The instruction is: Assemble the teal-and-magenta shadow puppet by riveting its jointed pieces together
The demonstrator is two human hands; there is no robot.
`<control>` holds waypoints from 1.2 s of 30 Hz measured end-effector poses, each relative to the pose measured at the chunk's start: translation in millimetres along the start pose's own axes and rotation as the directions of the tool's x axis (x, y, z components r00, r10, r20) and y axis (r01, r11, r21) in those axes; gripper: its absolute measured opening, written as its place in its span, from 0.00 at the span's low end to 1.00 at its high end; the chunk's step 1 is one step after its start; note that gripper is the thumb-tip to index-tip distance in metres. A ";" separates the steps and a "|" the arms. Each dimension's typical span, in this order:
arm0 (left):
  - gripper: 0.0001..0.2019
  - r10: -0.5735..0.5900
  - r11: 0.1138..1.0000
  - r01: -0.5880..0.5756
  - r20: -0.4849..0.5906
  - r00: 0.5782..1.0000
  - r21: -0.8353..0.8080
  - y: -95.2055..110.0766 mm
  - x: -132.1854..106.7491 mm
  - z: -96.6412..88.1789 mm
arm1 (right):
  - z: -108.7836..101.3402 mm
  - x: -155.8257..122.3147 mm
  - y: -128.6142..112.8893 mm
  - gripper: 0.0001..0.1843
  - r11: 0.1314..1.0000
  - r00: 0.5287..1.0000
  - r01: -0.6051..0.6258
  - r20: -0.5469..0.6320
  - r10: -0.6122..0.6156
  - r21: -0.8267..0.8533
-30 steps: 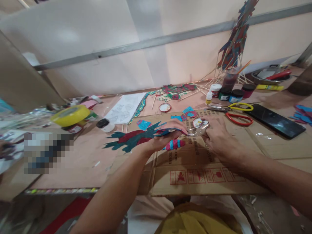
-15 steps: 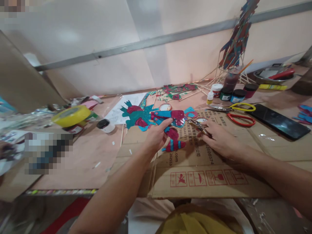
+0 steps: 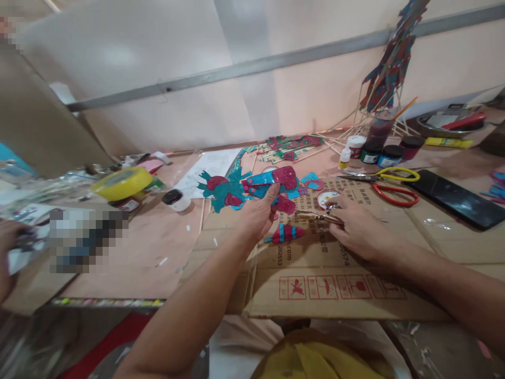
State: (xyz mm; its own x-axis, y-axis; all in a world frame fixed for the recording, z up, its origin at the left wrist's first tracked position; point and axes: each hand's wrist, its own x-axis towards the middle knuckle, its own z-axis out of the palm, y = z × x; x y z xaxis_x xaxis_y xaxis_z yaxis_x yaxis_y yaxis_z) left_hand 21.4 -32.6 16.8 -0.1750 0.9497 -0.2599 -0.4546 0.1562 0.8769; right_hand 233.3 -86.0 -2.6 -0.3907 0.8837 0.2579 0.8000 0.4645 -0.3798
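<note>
My left hand (image 3: pixel 258 215) is closed on a flat jointed puppet (image 3: pixel 260 184) painted teal, blue and magenta, its thumb lying across the body. The puppet's teal, spiky end points left. Below the fingers lies a separate-looking striped magenta and blue piece (image 3: pixel 287 232); whether it joins the puppet is hidden. A blue and magenta ring-shaped piece (image 3: pixel 311 182) is just beyond. My right hand (image 3: pixel 355 223) grips a thin metal tool that looks like pliers (image 3: pixel 321 215), its tip near the puppet's lower magenta part. A round dish of small bits (image 3: pixel 328 199) sits behind that hand.
Under the work lies printed cardboard (image 3: pixel 232 252). Yellow-handled scissors (image 3: pixel 396 175), red handles (image 3: pixel 394 195), a black phone (image 3: pixel 455 199) and paint jars (image 3: pixel 390 155) stand right. Left are yellow tape (image 3: pixel 122 182), a white jar (image 3: pixel 179 202) and another person's hand (image 3: pixel 8 237).
The left hand has raised and tilted the puppet's magenta end. The right hand has turned the tool so its tip sits lower, nearer the lower magenta part. The view has shifted slightly.
</note>
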 end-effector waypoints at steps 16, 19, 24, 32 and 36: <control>0.17 0.245 0.969 -0.239 0.295 0.924 -0.057 -7.7 1.7 -13.4 | 10.3 -6.3 -0.5 0.11 0.996 0.973 0.094 -0.212 -0.094 -0.007; 0.23 0.268 0.963 -0.256 0.334 0.904 -0.080 -4.0 -3.7 -12.9 | 10.0 -7.0 -3.0 0.11 0.996 0.971 0.086 -0.223 -0.087 -0.014; 0.24 0.301 0.953 -0.286 0.386 0.872 -0.098 -3.6 -3.6 -14.4 | 7.7 -6.2 -4.0 0.11 0.997 0.973 0.081 -0.217 -0.081 -0.011; 0.21 0.375 0.925 -0.363 0.423 0.825 -0.113 -2.7 -0.5 -19.1 | 5.6 -6.2 -5.9 0.11 0.995 0.976 0.104 -0.191 -0.103 -0.003; 0.19 0.397 0.916 -0.370 0.460 0.794 -0.153 -0.5 -1.7 -17.6 | 7.8 -6.6 -5.8 0.11 0.992 0.971 0.124 -0.205 -0.121 0.001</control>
State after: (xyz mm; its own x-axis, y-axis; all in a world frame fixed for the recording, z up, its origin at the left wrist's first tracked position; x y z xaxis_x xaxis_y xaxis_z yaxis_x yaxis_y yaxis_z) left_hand 6.6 -39.1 9.6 0.0820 0.9410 0.3282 -0.4856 -0.2498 0.8377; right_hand 227.7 -94.1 -9.1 -0.3834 0.7901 0.4783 0.7446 0.5708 -0.3461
